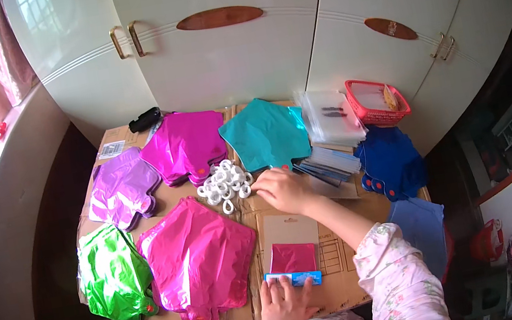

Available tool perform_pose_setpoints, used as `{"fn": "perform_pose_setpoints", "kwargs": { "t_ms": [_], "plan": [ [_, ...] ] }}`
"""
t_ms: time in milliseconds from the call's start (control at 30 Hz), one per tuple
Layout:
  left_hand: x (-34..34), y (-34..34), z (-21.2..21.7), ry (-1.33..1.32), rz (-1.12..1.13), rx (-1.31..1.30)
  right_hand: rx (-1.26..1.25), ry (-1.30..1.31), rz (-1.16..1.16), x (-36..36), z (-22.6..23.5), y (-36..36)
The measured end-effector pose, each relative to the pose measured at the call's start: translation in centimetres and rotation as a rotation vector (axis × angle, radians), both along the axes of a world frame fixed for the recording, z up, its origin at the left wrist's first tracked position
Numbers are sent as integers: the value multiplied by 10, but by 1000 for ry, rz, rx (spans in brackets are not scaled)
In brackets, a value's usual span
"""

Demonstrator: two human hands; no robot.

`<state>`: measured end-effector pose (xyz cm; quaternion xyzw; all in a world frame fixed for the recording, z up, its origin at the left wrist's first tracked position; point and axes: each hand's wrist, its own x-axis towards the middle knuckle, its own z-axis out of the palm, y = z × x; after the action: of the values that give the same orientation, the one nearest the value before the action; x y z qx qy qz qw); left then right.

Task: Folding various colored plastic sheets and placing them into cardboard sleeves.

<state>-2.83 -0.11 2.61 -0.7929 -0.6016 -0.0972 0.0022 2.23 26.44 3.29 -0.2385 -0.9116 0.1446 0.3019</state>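
Note:
A clear flat packet [290, 228] lies on the cardboard near the front, with a folded pink foil piece [294, 257] in its lower part. Along its near edge runs a blue label strip [312, 278]. My left hand [284, 311] rests on that strip, fingers spread and flat. Farther off, my right hand [283, 191] reaches beside a heap of small white rings [224, 180], its fingertips close to the nearest ones. I make out nothing between those fingers. To the right of this hand sits a stack of cards [327, 166], partly covered by the wrist.
Foil balloons lie flat in piles: magenta [185, 145], teal [265, 132], lilac [122, 187], green [112, 274], pink [199, 259] and dark blue [396, 159]. Clear bags [331, 120] and a red basket [366, 118] stand at the back right. White cabinets [231, 55] rise behind the cardboard surface.

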Motion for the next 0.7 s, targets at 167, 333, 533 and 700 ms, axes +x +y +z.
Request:
{"fn": "perform_pose_setpoints", "kwargs": {
  "t_ms": [167,333,533,700],
  "plan": [
    [0,6,4,74,-57,1,58,-68,10,-23,-13,8],
    [0,6,6,86,-73,-4,104,-127,-78,-32,-15,7],
    [0,8,5,77,-84,-47,153,-216,-61,-27,-20,1],
    [-3,7,5,68,-100,-53,79,-386,84,27,21,-32]
  ]
}}
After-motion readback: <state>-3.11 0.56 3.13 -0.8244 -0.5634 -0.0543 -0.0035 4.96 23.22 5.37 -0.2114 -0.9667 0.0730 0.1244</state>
